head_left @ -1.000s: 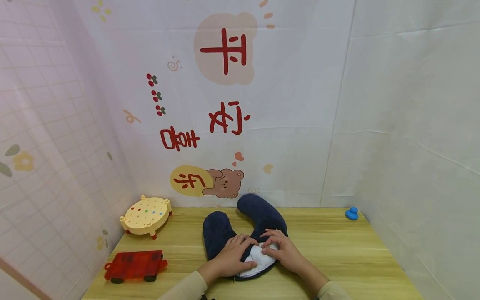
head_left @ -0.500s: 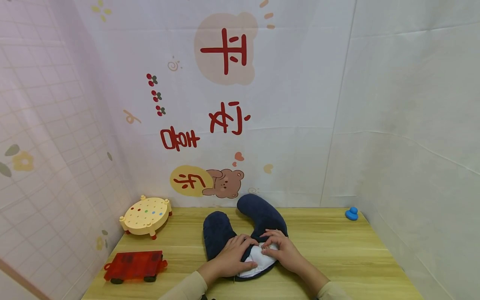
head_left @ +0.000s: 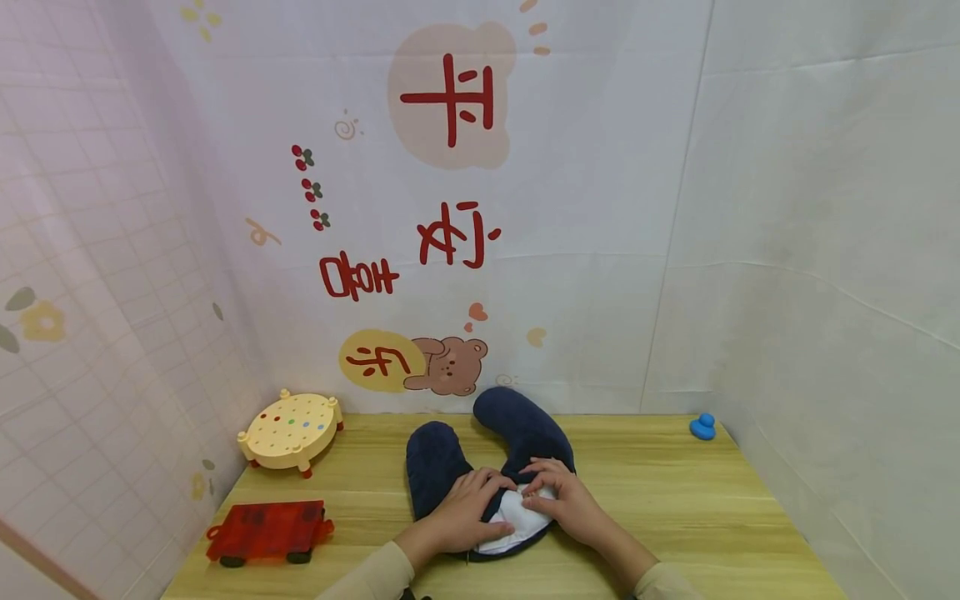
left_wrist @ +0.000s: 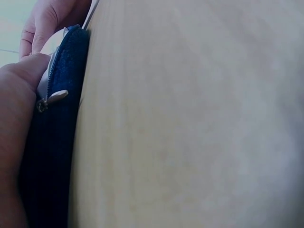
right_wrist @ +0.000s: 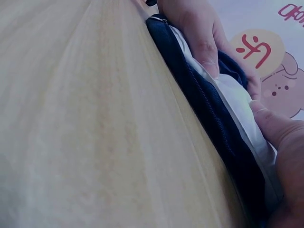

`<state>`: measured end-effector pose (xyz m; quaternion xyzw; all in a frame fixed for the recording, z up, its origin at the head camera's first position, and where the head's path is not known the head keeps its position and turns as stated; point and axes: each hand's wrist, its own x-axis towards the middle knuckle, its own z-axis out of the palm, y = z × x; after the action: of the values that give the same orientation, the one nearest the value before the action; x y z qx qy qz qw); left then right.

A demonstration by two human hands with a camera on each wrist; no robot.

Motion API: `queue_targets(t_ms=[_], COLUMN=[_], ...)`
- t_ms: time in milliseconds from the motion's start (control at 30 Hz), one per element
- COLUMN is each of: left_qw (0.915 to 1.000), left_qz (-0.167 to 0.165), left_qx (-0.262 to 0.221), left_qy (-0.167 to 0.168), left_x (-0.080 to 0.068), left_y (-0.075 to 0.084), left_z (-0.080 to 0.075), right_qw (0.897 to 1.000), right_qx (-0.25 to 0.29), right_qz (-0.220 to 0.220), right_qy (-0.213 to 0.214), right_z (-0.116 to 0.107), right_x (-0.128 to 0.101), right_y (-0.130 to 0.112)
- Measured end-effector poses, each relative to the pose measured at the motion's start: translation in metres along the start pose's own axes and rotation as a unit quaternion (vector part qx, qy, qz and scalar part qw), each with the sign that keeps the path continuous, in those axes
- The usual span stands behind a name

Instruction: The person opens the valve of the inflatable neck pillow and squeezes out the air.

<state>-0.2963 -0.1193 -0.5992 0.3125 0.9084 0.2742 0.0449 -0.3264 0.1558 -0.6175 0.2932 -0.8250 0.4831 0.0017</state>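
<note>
A navy U-shaped neck pillow (head_left: 480, 454) lies on the wooden table (head_left: 675, 508), its arms pointing toward 12 o'clock. Its cover is unzipped at the near end, baring the white inner cushion (head_left: 513, 521). The left hand (head_left: 461, 508) grips the cover edge with curled fingers; the right hand (head_left: 562, 500) pinches it at the white opening. The zipper pull (left_wrist: 53, 97) hangs beside the left hand.
</note>
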Motion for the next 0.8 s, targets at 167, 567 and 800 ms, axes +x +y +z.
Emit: queue_targets(t_ms=[167, 567, 800], left_qw=[1.0000, 1.0000, 1.0000], left_qz=[0.000, 0.003, 0.004], left_qx=[-0.007, -0.004, -0.005], left_qy=[0.001, 0.005, 0.006], left_x=[0.0001, -0.0002, 0.0004], left_y=[0.0012, -0.0003, -0.0005], left_z=[-0.0014, 0.0005, 0.0008], right_qw=[1.000, 1.000, 0.999], right_qx=[0.003, 0.002, 0.004], right_qz=[-0.009, -0.012, -0.040], right_qy=[0.001, 0.001, 0.016], right_z=[0.0003, 0.0014, 0.0021], right_x=[0.0002, -0.0004, -0.0005], right_y=[0.0006, -0.0011, -0.0002])
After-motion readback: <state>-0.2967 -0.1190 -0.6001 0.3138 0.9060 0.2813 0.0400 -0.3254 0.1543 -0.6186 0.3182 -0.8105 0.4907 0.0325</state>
